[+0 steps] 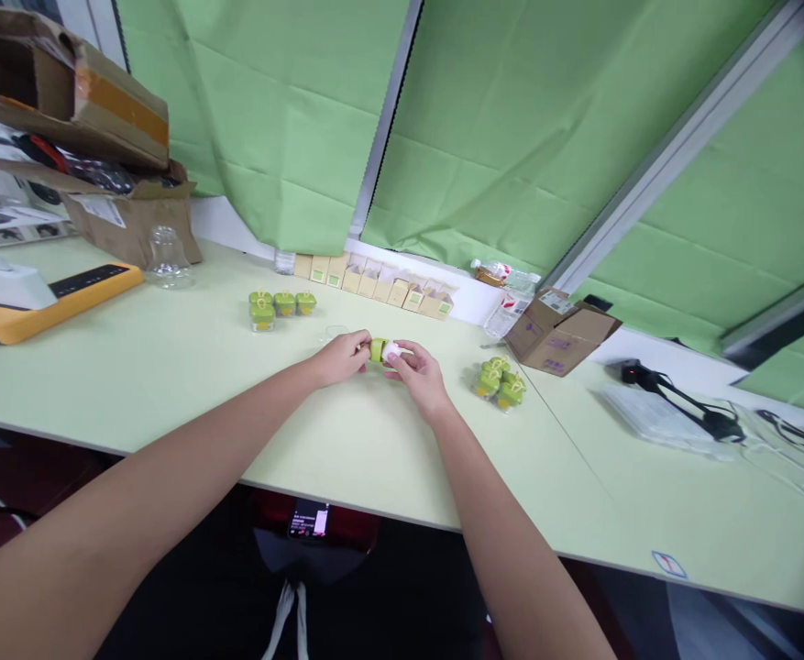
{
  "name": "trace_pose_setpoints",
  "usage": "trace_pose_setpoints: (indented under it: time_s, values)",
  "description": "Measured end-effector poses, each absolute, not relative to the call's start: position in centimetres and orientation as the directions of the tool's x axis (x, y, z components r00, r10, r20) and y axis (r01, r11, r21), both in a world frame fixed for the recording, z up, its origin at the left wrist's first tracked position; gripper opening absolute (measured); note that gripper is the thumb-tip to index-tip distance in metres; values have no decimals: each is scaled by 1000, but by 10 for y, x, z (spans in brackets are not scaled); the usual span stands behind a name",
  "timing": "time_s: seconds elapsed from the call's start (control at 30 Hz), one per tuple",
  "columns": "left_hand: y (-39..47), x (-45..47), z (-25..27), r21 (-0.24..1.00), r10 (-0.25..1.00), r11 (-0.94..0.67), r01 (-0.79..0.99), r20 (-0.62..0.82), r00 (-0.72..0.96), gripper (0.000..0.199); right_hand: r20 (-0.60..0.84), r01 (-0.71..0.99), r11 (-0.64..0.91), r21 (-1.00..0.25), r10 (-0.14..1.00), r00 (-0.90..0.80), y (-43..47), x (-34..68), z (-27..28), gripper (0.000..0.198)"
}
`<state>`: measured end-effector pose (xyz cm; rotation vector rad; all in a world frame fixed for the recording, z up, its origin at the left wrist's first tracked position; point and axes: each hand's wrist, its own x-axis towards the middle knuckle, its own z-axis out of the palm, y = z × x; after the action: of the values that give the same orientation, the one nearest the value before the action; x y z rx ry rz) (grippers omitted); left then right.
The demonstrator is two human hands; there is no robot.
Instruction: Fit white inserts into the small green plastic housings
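Observation:
Above the middle of the table, my left hand [342, 358] pinches a small green lid-like piece [378, 349]. My right hand [421, 374] has its fingers and thumb closed around a small white rounded object [390, 352], which touches the green piece; its exact kind is too small to make out. Just behind my left hand sits a clear plastic cup [334, 334], partly hidden. Small clear containers with green lids stand in a group [282, 307] at the back left. Another cluster of green-lidded containers [501, 381] is to the right of my right hand.
A row of small kraft boxes [380, 280] lines the table's back edge. Bottles [504, 275] and an open cardboard box [559, 335] stand at the back right. On the left are a yellow power strip [92, 284], a clear dome-shaped container [168, 258] and stacked cartons [126, 115].

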<state>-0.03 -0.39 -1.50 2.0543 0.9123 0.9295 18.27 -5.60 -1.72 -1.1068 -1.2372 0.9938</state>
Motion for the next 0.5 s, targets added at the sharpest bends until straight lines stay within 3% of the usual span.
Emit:
trace_pose_setpoints:
  time_s: [0.5]
  values:
    - [-1,-1,-19,745,762,-588,315,379,526,13,229,56,226,-973,971,62,-55,185,-20,50]
